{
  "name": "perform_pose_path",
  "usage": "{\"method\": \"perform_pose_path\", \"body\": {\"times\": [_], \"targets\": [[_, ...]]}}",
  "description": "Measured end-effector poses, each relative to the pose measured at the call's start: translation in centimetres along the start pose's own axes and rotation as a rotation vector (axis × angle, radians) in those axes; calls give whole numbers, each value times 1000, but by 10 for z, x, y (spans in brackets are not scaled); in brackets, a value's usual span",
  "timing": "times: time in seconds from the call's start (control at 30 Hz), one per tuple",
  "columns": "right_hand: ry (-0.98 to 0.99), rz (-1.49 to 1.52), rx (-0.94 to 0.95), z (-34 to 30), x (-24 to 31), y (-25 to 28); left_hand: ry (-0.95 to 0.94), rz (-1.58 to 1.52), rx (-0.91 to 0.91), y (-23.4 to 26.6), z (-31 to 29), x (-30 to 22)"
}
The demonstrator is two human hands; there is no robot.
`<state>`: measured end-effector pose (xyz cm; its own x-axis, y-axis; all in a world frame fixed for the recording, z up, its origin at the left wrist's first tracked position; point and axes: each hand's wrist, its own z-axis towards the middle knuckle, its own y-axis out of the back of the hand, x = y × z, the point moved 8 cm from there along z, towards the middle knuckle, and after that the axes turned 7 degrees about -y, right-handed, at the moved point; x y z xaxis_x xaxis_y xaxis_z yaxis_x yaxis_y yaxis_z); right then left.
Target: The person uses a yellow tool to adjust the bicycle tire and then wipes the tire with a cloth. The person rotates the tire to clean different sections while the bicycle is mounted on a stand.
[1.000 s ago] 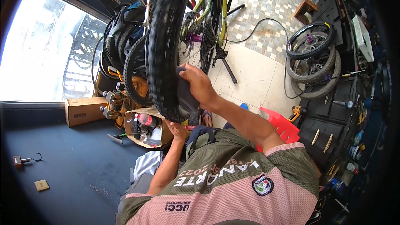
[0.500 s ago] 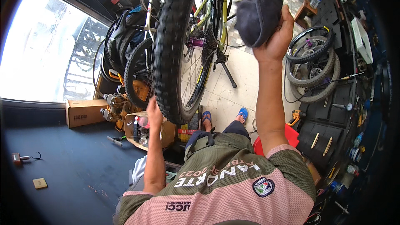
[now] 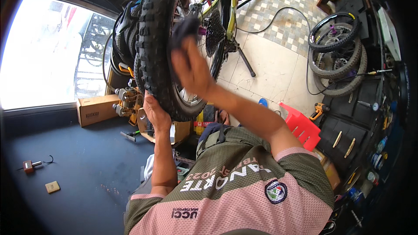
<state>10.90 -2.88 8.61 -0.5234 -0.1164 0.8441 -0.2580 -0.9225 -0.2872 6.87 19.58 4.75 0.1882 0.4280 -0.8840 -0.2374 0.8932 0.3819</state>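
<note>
A bicycle wheel with a thick knobby black tire (image 3: 153,48) stands upright in front of me. My left hand (image 3: 157,112) grips the tire low on its near left side, its fingers partly hidden. Bunched in my right hand (image 3: 193,68) is a dark cloth (image 3: 185,30), blurred by motion. I hold it at the right side of the wheel, over the spokes and near the purple hub. To the right of the hub sits the black cassette (image 3: 214,32), beside the yellow-green frame (image 3: 231,8).
Several loose wheels (image 3: 335,32) lie stacked at the right by a black workbench. A red plastic stool (image 3: 300,127) stands near my right elbow. Cardboard boxes (image 3: 96,109) and a yellow-orange power tool (image 3: 128,104) are at the left. A black stand leg (image 3: 246,63) slants to the floor.
My right hand has swung left and down with the cloth, from the open space right of the bicycle to the wheel. My left hand has come up against the tire, and the view has shifted.
</note>
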Motion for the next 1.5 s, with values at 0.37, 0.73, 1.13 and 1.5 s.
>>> {"method": "perform_pose_path", "body": {"times": [0.37,0.73,1.13,1.5], "targets": [[-377,-636,977,-259,-219,50,107,115,68,-5,27,-21],[222,-175,158,-31,-2,10,48,-30,138,-18,10,-26],[4,-367,-561,241,-57,109,-88,-309,200,-17,-84,109],[265,-256,-192,78,21,12,-241,263,92,-14,29,-107]]}}
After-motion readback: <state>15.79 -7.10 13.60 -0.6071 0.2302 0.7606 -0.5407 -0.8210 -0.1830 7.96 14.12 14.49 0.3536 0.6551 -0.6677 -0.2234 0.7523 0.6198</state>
